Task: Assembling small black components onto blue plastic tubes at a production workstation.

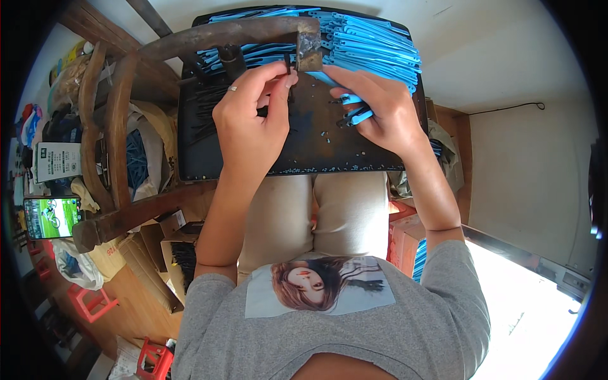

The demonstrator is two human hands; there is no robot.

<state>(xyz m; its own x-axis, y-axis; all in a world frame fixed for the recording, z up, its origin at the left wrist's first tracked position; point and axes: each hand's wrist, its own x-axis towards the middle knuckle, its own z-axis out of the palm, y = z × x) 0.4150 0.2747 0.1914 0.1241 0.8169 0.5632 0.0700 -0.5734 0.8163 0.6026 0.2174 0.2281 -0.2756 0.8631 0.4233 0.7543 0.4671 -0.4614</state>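
Note:
My left hand [252, 120] is closed in a pinch, thumb against forefinger, on a thin black strip [287, 62] standing roughly upright. My right hand [386, 107] is closed round a few blue plastic strips [361, 116], some with black pieces at their ends. Its forefinger reaches along another blue strip [322, 77], close to the worn metal-faced end [310, 50] of a dark wooden bar. Both hands are above a black tray [304, 152] across my lap. What lies inside my right palm is hidden.
A large pile of blue strips [373, 50] fills the tray's far right. Loose black strips [204, 107] lie at its left. The wooden frame [120, 120] rises on the left, beside a lit phone [52, 217]. Cardboard boxes [149, 266] and red stools [92, 303] stand below.

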